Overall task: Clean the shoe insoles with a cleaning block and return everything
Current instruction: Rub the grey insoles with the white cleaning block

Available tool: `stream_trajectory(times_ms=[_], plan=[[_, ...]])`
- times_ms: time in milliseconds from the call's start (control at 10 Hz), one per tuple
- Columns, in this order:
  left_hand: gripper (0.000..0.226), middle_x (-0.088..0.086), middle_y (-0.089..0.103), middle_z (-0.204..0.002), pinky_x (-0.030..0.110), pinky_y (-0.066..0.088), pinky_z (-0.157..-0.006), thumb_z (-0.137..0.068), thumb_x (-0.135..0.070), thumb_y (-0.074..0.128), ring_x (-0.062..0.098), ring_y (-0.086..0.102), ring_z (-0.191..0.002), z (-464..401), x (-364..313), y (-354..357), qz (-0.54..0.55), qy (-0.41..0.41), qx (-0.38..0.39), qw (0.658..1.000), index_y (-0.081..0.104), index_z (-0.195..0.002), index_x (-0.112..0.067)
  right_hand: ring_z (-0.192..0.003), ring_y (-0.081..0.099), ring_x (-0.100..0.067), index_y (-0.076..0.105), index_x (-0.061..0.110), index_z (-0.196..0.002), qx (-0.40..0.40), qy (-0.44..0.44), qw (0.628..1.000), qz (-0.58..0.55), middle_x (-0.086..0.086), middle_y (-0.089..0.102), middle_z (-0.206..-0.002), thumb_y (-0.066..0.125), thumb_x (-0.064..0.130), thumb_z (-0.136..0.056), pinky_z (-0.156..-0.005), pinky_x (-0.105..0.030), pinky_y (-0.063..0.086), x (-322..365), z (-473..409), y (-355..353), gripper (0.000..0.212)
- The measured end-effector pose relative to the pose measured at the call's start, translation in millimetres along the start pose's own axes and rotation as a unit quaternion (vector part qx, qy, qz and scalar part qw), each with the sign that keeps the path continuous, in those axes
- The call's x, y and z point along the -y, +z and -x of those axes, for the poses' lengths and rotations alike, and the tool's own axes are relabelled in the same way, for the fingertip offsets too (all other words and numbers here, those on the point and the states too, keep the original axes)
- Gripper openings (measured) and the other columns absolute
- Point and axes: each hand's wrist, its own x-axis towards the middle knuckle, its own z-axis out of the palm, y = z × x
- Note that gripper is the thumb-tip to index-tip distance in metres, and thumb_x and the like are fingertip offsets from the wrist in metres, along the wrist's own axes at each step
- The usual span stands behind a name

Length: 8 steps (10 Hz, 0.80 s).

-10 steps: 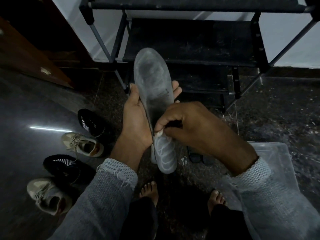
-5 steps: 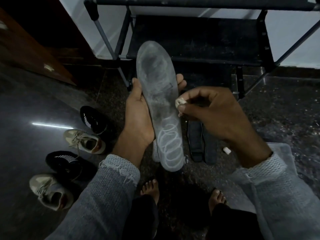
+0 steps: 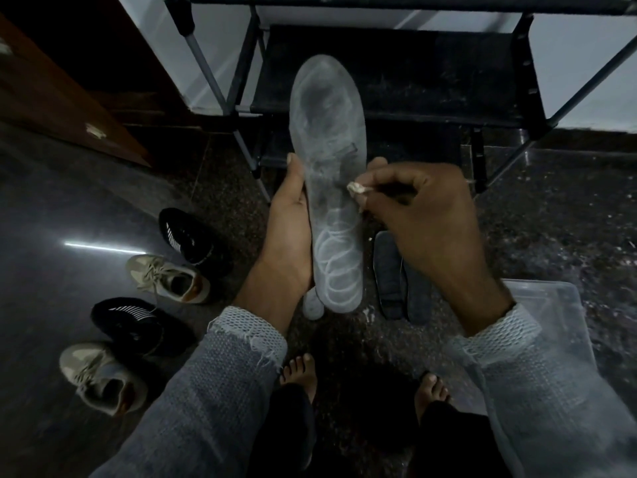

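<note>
Cleaning is under way, not finished. The grey insole point(image 3: 327, 188) stands upright at frame centre. Its lower half carries pale looping marks, which I judge to be rubbing traces; its upper half shows dull, dark smudging, apparently soil not yet worked.

The left hand point(image 3: 293, 232) grips the insole from behind along its left edge, thumb on the front face. The right hand point(image 3: 424, 219) pinches a small pale cleaning block point(image 3: 356, 189) between fingertips and thumb, the block at the insole's right edge near mid-length. Whether it presses the surface cannot be told.

Below the held insole, a second pale insole end point(image 3: 313, 305) shows on the floor point(image 3: 69, 201), mostly hidden. Two dark insoles point(image 3: 400, 277) lie side by side on the floor just right of centre; their state of cleanliness cannot be read in this light. I judge that several insoles are outstanding.

Four shoes stand at lower left: two black shoes point(image 3: 193, 239) and two beige shoes point(image 3: 165, 277), alternating. No insole can be seen in them.

Containers: a clear plastic box point(image 3: 551, 305) sits on the floor at lower right, partly behind the right sleeve; no contents are discernible. The shoe rack point(image 3: 379, 74) across the top of the frame shows bare dark shelves in the visible part.

Return of insoles, shoes and block is still to be done.
</note>
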Motion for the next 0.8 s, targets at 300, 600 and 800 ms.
stream_trajectory(times_ms=[300,600,800], plan=[[0.078,0.017,0.063,-0.126,0.040,0.043,-0.105,-0.097,-0.064,0.024,0.028,0.058,-0.121,0.5,-5.5,4.2,0.243,-0.109,0.139,0.954,0.064,-0.117,0.001,-0.092,0.061,0.003,0.077,0.021,-0.091,0.205,-0.078,0.959,0.179,0.012,0.073,-0.091,0.072,0.010,-0.083,-0.082,-0.008,0.047,16.7,4.2,-3.7,0.014],[0.077,0.018,0.072,-0.102,0.035,0.057,-0.088,-0.101,-0.055,0.026,0.025,0.072,-0.094,5.0,-3.6,11.0,0.265,-0.090,0.131,0.951,0.078,-0.087,-0.001,-0.087,0.064,0.000,0.077,0.021,-0.087,0.145,-0.073,0.975,0.154,0.011,0.072,-0.089,0.072,0.010,-0.084,-0.083,-0.011,0.049,12.1,3.5,0.1,0.013],[0.079,0.021,0.066,-0.119,0.041,0.048,-0.101,-0.098,-0.061,0.028,0.029,0.065,-0.109,2.4,-3.2,8.2,0.288,-0.113,0.153,0.939,0.075,-0.099,0.002,-0.087,0.064,0.005,0.077,0.019,-0.089,0.140,-0.073,0.982,0.101,0.021,0.067,-0.082,0.071,0.007,-0.083,-0.080,-0.005,0.046,11.3,7.1,4.6,0.014]])
